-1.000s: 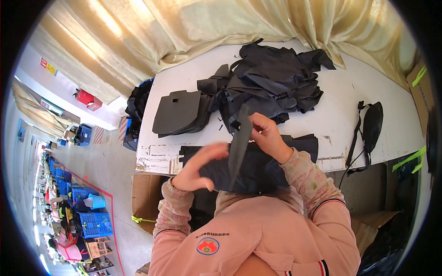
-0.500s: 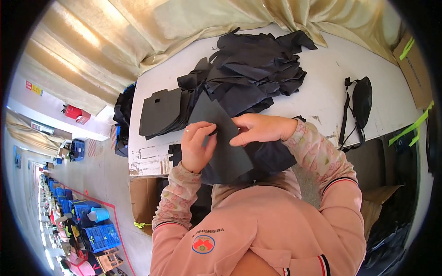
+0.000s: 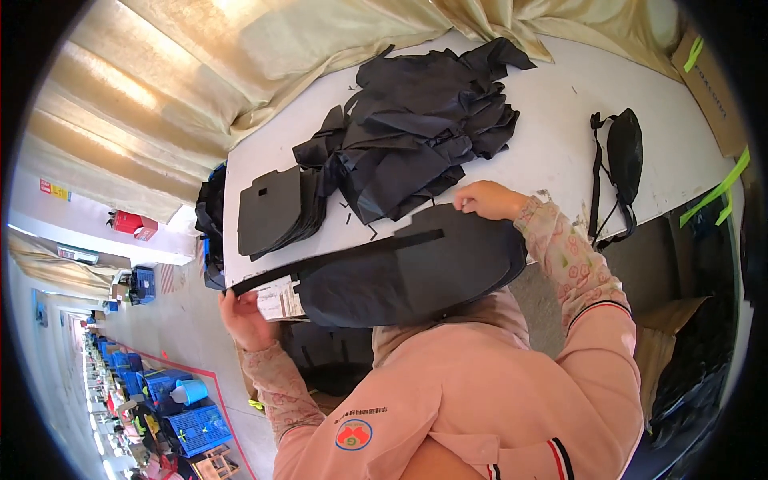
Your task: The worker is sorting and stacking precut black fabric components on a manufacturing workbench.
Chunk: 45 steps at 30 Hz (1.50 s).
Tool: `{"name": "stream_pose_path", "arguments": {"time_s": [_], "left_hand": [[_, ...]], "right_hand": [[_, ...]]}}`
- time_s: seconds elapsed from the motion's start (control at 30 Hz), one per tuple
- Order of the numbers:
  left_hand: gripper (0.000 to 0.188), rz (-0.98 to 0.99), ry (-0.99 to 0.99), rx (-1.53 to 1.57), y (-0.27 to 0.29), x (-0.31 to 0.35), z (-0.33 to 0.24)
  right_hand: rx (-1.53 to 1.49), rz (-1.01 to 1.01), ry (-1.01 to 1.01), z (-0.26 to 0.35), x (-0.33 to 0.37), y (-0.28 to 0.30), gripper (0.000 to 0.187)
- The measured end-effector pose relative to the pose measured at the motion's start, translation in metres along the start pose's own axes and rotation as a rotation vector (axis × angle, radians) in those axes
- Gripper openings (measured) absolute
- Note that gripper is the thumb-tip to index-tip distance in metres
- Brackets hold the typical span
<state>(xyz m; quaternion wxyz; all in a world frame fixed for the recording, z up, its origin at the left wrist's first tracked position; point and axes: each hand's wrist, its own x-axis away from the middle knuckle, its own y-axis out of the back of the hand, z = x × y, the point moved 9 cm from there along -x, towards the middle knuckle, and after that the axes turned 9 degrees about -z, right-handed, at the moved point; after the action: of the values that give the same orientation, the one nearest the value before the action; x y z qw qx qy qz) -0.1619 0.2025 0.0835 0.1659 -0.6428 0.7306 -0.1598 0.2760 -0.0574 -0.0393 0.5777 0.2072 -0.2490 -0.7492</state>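
Observation:
A stiff dark grey panel [image 3: 460, 260] lies across black fabric [image 3: 344, 294] at the table's near edge, over my lap. My right hand [image 3: 488, 200] pinches the panel's far edge. Stretched out to the left, my left hand [image 3: 246, 322] grips the end of a black strap [image 3: 328, 258]. The strap runs taut in a slanting line from those fingers to the middle of the panel, where its other end rests on or passes through the surface; I cannot tell which. Left of centre sits a stack of similar dark panels [image 3: 272, 212], the top one with a small rectangular hole.
A heap of black fabric pieces [image 3: 432, 120] covers the back of the white table [image 3: 552, 152]. To the right lies a black pouch with straps [image 3: 626, 160]. A cardboard box [image 3: 712, 96] stands at the far right; blue crates [image 3: 200, 430] line the floor at left.
My left hand has moved from the panel far to the left, drawing the strap out straight. The panel has gone from raised between both hands to lying flat. My right hand has shifted slightly farther away.

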Motion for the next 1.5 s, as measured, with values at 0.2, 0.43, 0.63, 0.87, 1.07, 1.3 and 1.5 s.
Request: {"name": "stream_pose_path", "arguments": {"time_s": [0.2,0.43,0.63,0.87,1.07,1.3,1.5], "left_hand": [[0.028,-0.022,-0.174,-0.875,0.096,-0.035,0.037],[0.035,0.929,-0.114,-0.928,-0.153,0.052,0.145],[0.044,1.400,0.219,-0.711,-0.256,0.114,0.247],[0.050,1.744,0.579,-0.817,-0.266,0.162,0.268],[0.061,1.661,0.676,-0.741,-0.259,0.168,0.271],[0.065,1.596,0.723,-0.746,-0.261,0.166,0.273],[0.063,1.530,0.550,-0.644,-0.273,0.160,0.272]], "right_hand": [[0.087,-0.076,-0.050,-0.028,0.012,0.005,0.013],[0.154,-0.141,-0.056,0.007,0.033,0.014,0.029],[0.228,-0.194,0.075,0.051,0.037,0.014,0.042],[0.390,-0.304,0.152,0.083,0.054,0.024,0.049],[0.429,-0.369,0.155,0.083,0.063,0.024,0.049],[0.432,-0.391,0.123,0.080,0.065,0.023,0.047],[0.472,-0.415,0.063,0.077,0.063,0.024,0.047]]}}
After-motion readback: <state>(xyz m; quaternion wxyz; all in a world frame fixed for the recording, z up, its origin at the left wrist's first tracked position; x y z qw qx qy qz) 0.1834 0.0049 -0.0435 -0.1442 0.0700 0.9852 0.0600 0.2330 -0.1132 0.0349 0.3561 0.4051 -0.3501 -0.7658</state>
